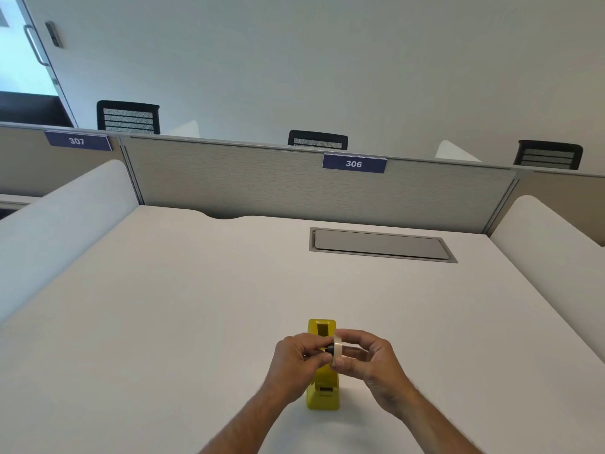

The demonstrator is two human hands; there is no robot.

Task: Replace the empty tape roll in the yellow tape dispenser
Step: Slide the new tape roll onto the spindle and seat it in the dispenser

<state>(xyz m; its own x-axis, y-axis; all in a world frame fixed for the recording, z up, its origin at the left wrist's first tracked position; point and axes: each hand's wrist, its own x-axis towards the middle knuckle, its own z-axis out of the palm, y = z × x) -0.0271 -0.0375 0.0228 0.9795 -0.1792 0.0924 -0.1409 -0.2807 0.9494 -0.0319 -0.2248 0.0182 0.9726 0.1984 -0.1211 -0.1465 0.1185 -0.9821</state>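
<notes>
Two hands: both over the dispenser (322, 393).
Roll (337, 350): pinched in your right hand (366, 358), above the dispenser.
Hub (330, 348): dark, gripped by your left hand (299, 362).
Risk: skewed push jams the hub.
Desk (196, 306): a dropped roll may wheel away.

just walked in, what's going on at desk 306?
A person is working on a yellow tape dispenser standing on the white desk. The right hand holds a pale tape roll above the dispenser, while the left hand pinches a small dark hub at the roll's centre. The dispenser's slot looks empty; the roll isn't seated yet.
</notes>
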